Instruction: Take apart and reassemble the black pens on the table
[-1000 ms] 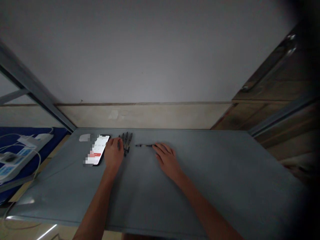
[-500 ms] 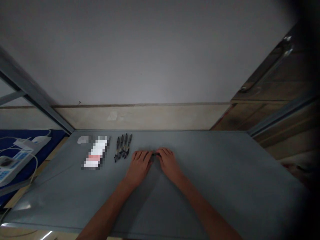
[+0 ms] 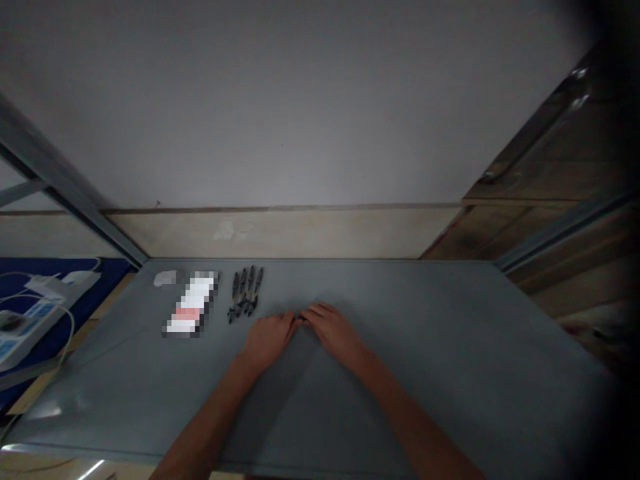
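My left hand (image 3: 269, 339) and my right hand (image 3: 334, 331) meet over the middle of the grey table (image 3: 465, 347). Between their fingertips both pinch a black pen (image 3: 301, 319). Only a short dark stretch of it shows; the fingers cover the rest. To the left of my left hand, several black pens (image 3: 245, 292) lie side by side in a slanted row, each with a paler band near the middle.
Left of the pens lies a blurred-out phone-like slab (image 3: 193, 303), with a small pale item (image 3: 166, 278) behind it. A power strip (image 3: 45, 320) with white cables rests on a blue surface beyond the table's left edge. A wall (image 3: 300, 230) borders the far side.
Both hands have shifted slightly left and nearer to me, with the pen between them. The left fingers have curled in more, and the hands are closer together.
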The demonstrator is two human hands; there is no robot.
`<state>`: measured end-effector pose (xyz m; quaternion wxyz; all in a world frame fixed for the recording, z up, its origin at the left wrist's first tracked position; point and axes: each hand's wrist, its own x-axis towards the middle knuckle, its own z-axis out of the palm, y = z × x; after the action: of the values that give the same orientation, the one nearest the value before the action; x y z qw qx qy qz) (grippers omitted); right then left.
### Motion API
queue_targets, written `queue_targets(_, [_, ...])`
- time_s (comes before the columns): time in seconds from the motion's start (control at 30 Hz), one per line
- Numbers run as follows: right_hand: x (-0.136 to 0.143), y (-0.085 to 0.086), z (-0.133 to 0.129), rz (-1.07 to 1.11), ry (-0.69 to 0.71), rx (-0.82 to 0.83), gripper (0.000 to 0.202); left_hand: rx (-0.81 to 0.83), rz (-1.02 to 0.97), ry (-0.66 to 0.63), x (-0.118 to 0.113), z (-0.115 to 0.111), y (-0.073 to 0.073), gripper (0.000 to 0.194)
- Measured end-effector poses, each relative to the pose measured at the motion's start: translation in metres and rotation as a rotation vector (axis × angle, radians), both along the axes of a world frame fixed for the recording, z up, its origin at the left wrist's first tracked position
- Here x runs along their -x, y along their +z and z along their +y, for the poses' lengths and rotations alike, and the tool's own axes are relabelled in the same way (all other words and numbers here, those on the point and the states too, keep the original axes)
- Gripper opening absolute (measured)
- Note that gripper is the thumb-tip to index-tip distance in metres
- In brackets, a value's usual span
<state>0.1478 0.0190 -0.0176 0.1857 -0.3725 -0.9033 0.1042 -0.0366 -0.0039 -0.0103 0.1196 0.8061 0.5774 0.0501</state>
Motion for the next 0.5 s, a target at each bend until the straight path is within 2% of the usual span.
queue_targets(0.13, [-0.002, 0.0, 0.003, -0.025, 0.055, -0.054, 0.012, 0.022, 0.072, -0.038, 0.001, -0.001, 0.002, 0.049])
queue_targets(0.27, [-0.003, -0.004, 0.003, 0.002, 0.089, -0.136, 0.016, 0.024, 0.022, -0.06, 0.005, 0.001, 0.004, 0.05])
queue_targets(0.37, [-0.002, -0.005, 0.001, 0.013, 0.082, -0.167, 0.019, -0.004, -0.04, -0.07, 0.008, 0.004, 0.008, 0.049])
queue_targets(0.5, [-0.001, 0.0, -0.001, 0.054, 0.025, -0.123, 0.018, -0.101, -0.112, -0.063, 0.013, 0.005, 0.012, 0.044])
